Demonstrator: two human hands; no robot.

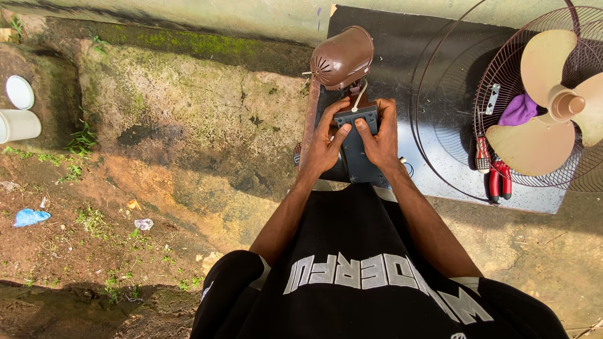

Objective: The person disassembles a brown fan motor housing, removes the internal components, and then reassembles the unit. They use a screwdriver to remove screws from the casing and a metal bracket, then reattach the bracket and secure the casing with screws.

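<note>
Gripping from both sides, your hands close around the grey switch box (357,135) of a fan body that lies at the left edge of a black board (440,169) set on the ground. Your left hand (321,145) wraps the box's left side with the thumb laid across its top face; your right hand (382,137) clamps the right side, thumb pressed on the same face, so the two thumbs nearly meet. The box runs lengthwise toward you, its near end reaching the board's near edge between your forearms.

Just beyond your fingers, a white cord leads from the box up to the brown motor housing (342,58), which sits tilted near the board's far left corner, its vented end facing left.

To your right, red-handled pliers (499,179) and a red-handled screwdriver (482,154) lie close to the board's near right corner, touching the rim of a wire fan guard (587,169). Inside that guard rest the beige fan blade (549,103) and a purple cloth (519,110).

Well off to the left, on mossy concrete beyond the dirt, stand a white cup (19,124) and a white lid (20,92).
</note>
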